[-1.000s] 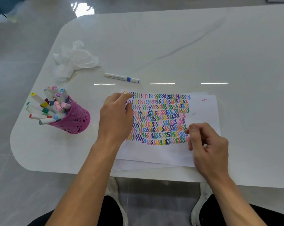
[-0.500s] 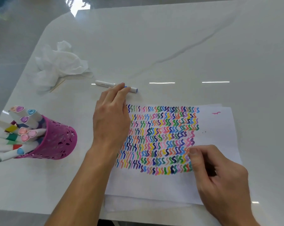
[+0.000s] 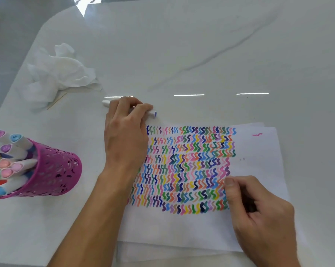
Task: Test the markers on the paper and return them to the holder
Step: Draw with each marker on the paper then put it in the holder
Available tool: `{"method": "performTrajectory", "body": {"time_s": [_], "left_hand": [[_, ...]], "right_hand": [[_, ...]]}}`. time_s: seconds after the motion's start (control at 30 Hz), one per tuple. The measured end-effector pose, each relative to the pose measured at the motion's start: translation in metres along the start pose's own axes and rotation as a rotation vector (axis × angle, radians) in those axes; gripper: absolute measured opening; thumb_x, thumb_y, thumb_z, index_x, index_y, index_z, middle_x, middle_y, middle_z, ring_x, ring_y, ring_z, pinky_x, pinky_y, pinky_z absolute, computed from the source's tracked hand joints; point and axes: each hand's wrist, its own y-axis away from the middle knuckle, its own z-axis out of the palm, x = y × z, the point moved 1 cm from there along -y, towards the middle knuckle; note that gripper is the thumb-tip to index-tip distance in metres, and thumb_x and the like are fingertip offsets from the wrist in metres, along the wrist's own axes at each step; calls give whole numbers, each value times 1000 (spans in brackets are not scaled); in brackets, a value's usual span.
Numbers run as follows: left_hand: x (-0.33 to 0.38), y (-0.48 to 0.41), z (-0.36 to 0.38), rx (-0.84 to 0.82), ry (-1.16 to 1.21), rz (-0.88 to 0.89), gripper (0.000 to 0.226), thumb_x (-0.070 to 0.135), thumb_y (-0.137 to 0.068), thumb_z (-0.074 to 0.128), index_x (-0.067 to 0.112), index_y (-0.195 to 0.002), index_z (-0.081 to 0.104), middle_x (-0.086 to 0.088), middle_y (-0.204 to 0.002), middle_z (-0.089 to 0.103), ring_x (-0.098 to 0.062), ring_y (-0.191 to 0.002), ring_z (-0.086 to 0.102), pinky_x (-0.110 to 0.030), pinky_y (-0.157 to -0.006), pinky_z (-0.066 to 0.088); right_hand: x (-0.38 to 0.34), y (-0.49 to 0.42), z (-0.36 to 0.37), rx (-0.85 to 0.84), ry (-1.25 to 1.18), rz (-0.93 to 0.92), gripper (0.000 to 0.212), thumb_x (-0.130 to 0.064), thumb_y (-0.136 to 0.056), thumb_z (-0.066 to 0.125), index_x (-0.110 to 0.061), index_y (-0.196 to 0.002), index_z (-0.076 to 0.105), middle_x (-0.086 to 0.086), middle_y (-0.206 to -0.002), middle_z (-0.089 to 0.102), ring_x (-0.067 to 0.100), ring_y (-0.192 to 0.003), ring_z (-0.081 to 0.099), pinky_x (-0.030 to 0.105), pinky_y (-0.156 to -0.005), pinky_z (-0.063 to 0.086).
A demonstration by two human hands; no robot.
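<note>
One marker (image 3: 151,113) lies on the table (image 3: 201,54) just beyond the paper (image 3: 259,155); left hand (image 3: 124,135) fingers curl round it. Right hand (image 3: 259,212), loosely curled and apparently empty, rests on the paper. Step: pickup. Next: lift, uncap, test, return to holder (image 3: 55,170).

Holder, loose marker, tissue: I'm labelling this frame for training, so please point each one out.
Holder (image 3: 55,176): head view, on its pink perforated side wall.
Loose marker (image 3: 152,113): head view, on its exposed blue-tipped end.
Tissue (image 3: 60,74): head view, on the middle of the crumpled sheet.
</note>
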Motion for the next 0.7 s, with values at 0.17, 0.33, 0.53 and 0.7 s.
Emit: {"method": "performTrajectory", "body": {"time_s": [0.17,0.33,0.53,0.7], "left_hand": [[5,4,-7,95,83,121,20,13,-101,59,10,-114,74,-3,-115,72,-22,-114,60,-39,-96,49],[19,21,-21,97,103,277,20,12,-100,57,9,-111,74,-3,-109,73,-26,-106,64,-42,-92,49],[33,56,-46,94,142,349,24,17,-102,53,7,-111,73,-4,-106,73,-26,-99,64,-40,-87,51],[51,86,-66,91,214,380,28,20,-105,51,4,-112,73,-6,-108,73,-23,-101,64,-38,-89,54]], "right_hand": [[-1,0,-1,-23,-4,11,31,-39,-100,54,-19,-83,71,-6,-59,63,15,-55,56,26,-51,43],[-4,-3,-4,-74,-14,21,33,-42,-101,52,-19,-85,70,-5,-63,66,13,-51,60,31,-50,45],[-7,-3,-13,-76,-3,-10,31,-39,-101,55,-17,-85,70,-9,-63,64,15,-56,57,29,-51,44],[-18,-2,-21,-57,-18,-64,35,-40,-100,52,-15,-82,69,-8,-60,59,16,-61,53,27,-54,43]]}}
